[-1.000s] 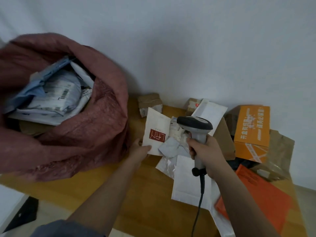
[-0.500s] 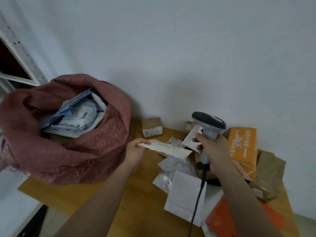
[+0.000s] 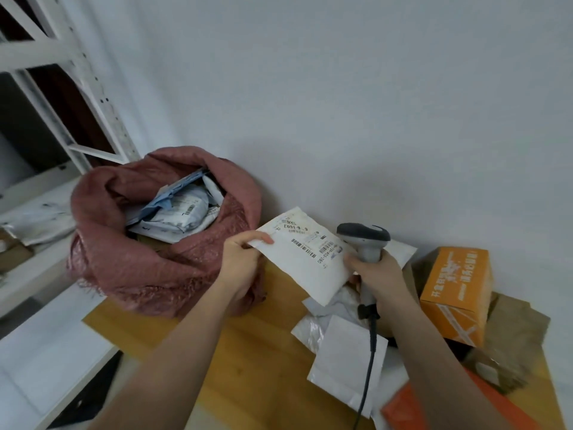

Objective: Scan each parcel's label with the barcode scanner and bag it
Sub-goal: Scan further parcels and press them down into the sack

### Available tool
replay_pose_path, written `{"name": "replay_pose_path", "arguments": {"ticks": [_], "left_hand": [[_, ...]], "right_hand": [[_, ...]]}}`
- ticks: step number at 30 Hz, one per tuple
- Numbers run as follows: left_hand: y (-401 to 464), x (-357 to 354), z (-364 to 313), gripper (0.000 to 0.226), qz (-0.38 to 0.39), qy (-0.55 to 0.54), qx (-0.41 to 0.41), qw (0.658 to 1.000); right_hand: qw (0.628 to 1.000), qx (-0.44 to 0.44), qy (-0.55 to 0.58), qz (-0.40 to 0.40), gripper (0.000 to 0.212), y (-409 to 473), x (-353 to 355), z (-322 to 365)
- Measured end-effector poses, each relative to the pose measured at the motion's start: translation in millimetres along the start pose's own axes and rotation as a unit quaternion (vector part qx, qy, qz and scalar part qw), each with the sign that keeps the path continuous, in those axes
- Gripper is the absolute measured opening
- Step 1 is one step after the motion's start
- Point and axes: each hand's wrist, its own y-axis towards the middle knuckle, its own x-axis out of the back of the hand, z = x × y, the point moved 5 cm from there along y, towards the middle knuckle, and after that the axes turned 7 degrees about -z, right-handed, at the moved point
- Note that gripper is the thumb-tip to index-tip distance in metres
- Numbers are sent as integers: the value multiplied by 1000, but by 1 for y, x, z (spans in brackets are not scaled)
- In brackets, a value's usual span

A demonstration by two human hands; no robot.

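Note:
My left hand pinches the near left edge of a flat white parcel and holds it up above the table, its barcode label facing me. Beside the parcel's right edge, my right hand grips the handle of a grey barcode scanner, whose dark head points left over the label. The scanner's black cable hangs down toward me. A pink woven bag stands open at the left of the table with several parcels inside.
On the wooden table lie white mailers, an orange carton, brown paper bags and an orange envelope. A white metal shelf rack stands at the left, against the wall.
My left hand lifted the white parcel off the pile and turned it over, label side up. The scanner rose with my right hand beside it. The view tilted up.

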Motion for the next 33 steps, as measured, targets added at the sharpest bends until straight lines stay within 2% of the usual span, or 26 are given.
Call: {"name": "replay_pose_path", "arguments": {"ticks": [3,6,9,11,15,19,21,23,25,29,33], "left_hand": [[-10,-5,-5,30,2,-56,24,998],[-7,-8,-7,48,10,-112,41,993],[-5,-13,-7,40,32,-213,119,969],[-3,-11,-4,38,20,-240,156,958],[6,-7,-9,41,32,-158,165,973],[3,-3,-17,25,84,59,151,983],[3,2,-20,21,55,72,132,987],[7,8,-23,14,-11,22,101,995],[10,13,-25,6,-65,-39,79,994],[14,22,-29,10,-116,-130,61,983],[19,32,-34,12,-146,-158,43,976]], "right_hand": [[1000,15,-2,-2,25,2,-4,1],[999,34,14,-22,25,2,-5,2],[998,40,42,-35,32,6,-4,3],[998,55,8,-31,35,10,-1,6],[993,92,-66,0,33,16,2,13],[988,101,-117,-2,31,20,3,20],[983,117,-144,-11,24,19,3,27],[981,123,-150,-6,17,14,1,35],[985,110,-129,23,16,2,-1,45],[985,45,-54,158,19,-28,-13,64],[964,65,-63,249,21,-48,-26,76]]}}
